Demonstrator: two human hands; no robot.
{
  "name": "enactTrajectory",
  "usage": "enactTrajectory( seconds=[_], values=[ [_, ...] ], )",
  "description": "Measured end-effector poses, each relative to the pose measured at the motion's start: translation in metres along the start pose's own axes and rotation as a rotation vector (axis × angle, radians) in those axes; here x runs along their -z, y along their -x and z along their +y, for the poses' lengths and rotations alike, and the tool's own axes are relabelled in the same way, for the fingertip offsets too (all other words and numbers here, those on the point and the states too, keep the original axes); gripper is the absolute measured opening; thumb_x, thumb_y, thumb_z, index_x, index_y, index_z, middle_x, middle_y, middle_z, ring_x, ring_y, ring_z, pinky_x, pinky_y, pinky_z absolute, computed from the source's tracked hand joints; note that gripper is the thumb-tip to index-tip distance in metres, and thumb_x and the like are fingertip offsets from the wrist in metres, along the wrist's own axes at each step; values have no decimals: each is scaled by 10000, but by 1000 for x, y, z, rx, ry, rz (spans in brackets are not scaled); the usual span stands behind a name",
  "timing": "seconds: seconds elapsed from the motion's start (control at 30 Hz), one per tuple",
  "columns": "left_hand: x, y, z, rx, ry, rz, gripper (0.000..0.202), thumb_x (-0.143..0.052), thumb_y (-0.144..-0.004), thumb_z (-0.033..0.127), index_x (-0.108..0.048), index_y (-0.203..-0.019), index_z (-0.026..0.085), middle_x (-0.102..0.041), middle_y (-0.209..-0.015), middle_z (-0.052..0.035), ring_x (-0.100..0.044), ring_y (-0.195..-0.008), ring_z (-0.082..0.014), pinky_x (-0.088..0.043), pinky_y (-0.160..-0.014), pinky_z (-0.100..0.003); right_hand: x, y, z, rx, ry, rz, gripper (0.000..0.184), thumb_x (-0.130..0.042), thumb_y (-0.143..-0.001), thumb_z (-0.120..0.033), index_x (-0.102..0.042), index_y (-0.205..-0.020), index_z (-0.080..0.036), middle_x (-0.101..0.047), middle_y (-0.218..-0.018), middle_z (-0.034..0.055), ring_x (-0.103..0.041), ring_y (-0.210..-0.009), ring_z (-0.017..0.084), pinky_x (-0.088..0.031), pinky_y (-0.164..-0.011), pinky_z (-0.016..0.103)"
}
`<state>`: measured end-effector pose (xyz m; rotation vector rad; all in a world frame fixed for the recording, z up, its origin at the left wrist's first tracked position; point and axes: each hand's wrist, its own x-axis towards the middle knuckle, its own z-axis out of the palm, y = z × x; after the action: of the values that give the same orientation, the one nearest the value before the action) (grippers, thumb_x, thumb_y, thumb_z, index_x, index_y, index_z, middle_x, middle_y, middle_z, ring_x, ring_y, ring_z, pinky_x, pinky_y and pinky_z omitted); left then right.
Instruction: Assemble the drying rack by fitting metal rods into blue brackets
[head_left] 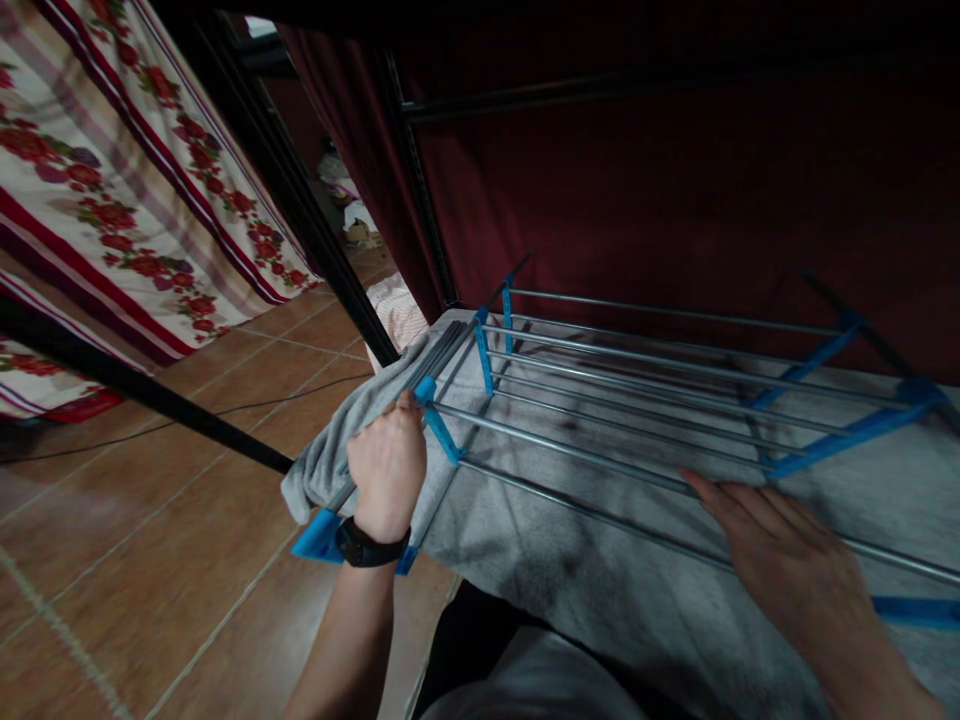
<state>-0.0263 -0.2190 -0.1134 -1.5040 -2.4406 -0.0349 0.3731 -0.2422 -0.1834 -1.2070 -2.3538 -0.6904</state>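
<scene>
A metal drying rack (pixel 637 370) with silver rods and blue plastic joints stands in front of me. A grey towel (pixel 600 580) lies spread beneath its rods and bunches over the left end. My left hand (pixel 388 468), with a black band on the wrist, is closed around the rack's left edge and the bunched towel. My right hand (pixel 780 560) lies flat with fingers stretched out on the towel and a front rod.
A dark red curtain (pixel 675 200) hangs right behind the rack on a black frame (pixel 300 210). A floral striped cloth (pixel 112 180) hangs at the left. A brown tiled floor (pixel 150 560) with a thin cable lies below.
</scene>
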Motion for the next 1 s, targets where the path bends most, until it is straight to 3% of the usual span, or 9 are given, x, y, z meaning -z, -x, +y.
enactTrajectory(
  seconds=[0.33,0.6,0.73,1.0],
  values=[
    [-1,1,0,-8,-14,-1,423,-320,-1078,305,-657,-1284,153,-764,-937,-180,-757,-889,-349,-518,-688,-363,-1,-1,6,21,-58,-5,558,-456,-960,-20,-535,-1483,-199,-709,-997,34,-621,-837,192,-479,-799,351],
    [-2,-2,0,7,-15,-13,429,-337,-1084,327,-652,-1322,159,-773,-965,-186,-762,-889,-334,-519,-696,-351,-4,-6,-1,23,42,80,380,-611,-1012,-234,-608,-1380,-141,-673,-892,44,-582,-782,204,-442,-804,386],
    [-2,-1,0,10,-22,-11,430,-343,-1083,330,-652,-1327,157,-772,-949,-188,-760,-894,-331,-514,-704,-348,-7,-8,-3,10,37,87,259,-634,-1002,-211,-664,-1254,-160,-664,-853,27,-579,-769,188,-419,-779,361],
    [-2,0,1,5,-7,-2,437,-300,-1066,260,-677,-1250,136,-756,-921,-194,-748,-888,-353,-506,-688,-370,-3,-12,-1,15,-21,75,232,-595,-1026,-225,-664,-1240,-168,-679,-847,17,-604,-760,179,-431,-778,347]
  ],
)
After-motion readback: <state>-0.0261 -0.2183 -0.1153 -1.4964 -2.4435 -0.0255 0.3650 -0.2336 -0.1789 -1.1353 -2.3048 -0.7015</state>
